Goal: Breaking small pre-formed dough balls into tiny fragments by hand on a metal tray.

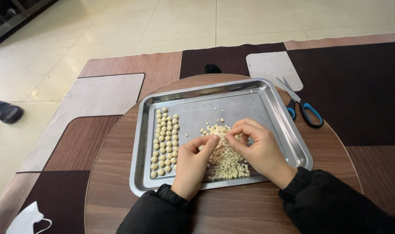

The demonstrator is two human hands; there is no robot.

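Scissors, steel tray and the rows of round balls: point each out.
scissors (305, 110): head view, on the blue handles.
steel tray (232, 89): head view, on the far rim.
round balls (164, 143): head view, middle of the rows.

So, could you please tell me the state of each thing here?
Tray: flat on table.
Balls: lined in rows, left.
Crumbs: piled mid-tray.
Left hand: pinching a bit.
Right hand: pinching too.
Scissors: shut, beside tray.
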